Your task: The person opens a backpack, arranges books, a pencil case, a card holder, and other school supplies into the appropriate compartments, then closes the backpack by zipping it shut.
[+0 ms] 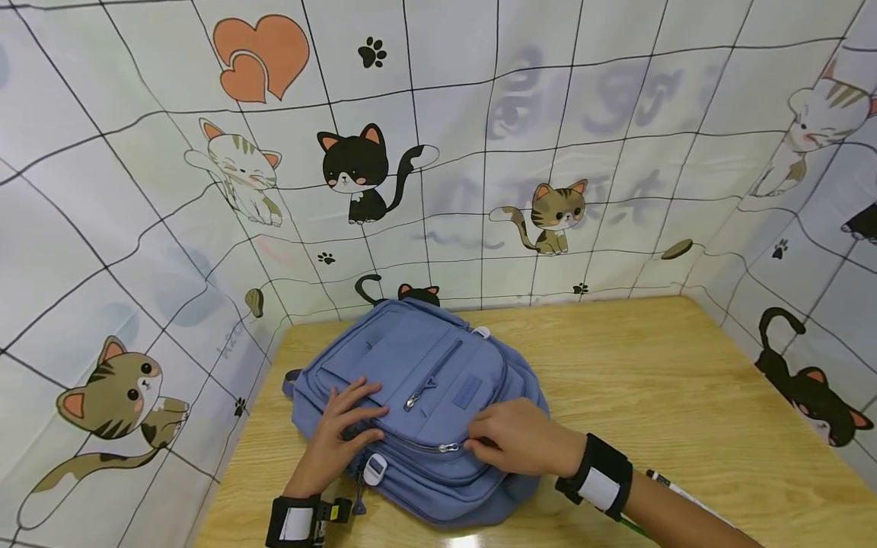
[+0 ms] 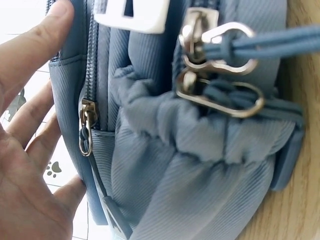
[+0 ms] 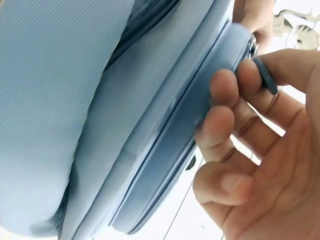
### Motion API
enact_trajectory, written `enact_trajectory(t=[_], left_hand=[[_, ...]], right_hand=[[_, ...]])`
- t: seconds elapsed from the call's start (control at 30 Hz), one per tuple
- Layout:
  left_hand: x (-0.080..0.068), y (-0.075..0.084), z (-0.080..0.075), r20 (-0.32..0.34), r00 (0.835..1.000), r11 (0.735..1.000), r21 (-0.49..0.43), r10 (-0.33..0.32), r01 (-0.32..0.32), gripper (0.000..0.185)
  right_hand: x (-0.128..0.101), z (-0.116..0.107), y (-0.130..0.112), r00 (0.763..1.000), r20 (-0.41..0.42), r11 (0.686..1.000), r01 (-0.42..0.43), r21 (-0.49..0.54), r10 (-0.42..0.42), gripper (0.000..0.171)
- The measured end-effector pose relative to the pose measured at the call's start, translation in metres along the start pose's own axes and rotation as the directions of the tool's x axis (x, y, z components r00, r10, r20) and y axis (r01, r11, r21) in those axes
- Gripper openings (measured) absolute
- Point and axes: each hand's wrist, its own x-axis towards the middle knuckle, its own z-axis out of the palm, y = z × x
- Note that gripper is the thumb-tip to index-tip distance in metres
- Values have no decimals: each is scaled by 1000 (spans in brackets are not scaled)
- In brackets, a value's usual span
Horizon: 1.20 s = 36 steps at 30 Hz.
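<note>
A blue backpack point(image 1: 411, 350) lies on the table with its front panel facing up. My left hand point(image 1: 342, 434) rests on its left edge, fingers spread and fairly straight. In the left wrist view, that hand point(image 2: 30, 170) is beside a side zipper pull point(image 2: 86, 135), not holding it. My right hand point(image 1: 517, 435) is at the front pocket's lower edge, next to a silver zipper slider point(image 1: 448, 447). The right wrist view shows its thumb and curled index finger pinching a dark blue zipper pull tab point(image 3: 266, 76).
The backpack sits on a wooden table point(image 1: 630, 365). A marker pen point(image 1: 685, 491) lies at the right, partly behind the right forearm. A cat-print sheet point(image 1: 452, 190) hangs around the table's back and sides. A cord-pull zipper point(image 2: 220, 45) hangs at the bag's side.
</note>
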Motion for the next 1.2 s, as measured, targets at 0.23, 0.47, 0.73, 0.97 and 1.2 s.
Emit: enact_trajectory(t=[0.23,0.47,0.73,0.97,1.2], left_hand=[[0,1,-2,4,1000,1000,-8,2,-2,41],[1,1,-4,-21,1000,1000,-20,-1,1,42],[0,2,1,-21,1000,1000,-25,-2,2,42],[-1,2,4,-40,999,999,-33,12,-13,42],[1,5,1,-61,997,999,-27,-47,46,43]], right_hand=[[-11,-7,28,1000,-7,1000,-6,30,7,36],[-17,-13,53,996,-16,996,-86,11,86,30],[-23,-19,75,991,-50,990,-128,-53,126,31],[-23,-20,92,978,-69,975,-205,-88,199,21],[-18,-28,106,917,55,913,-399,83,395,27]])
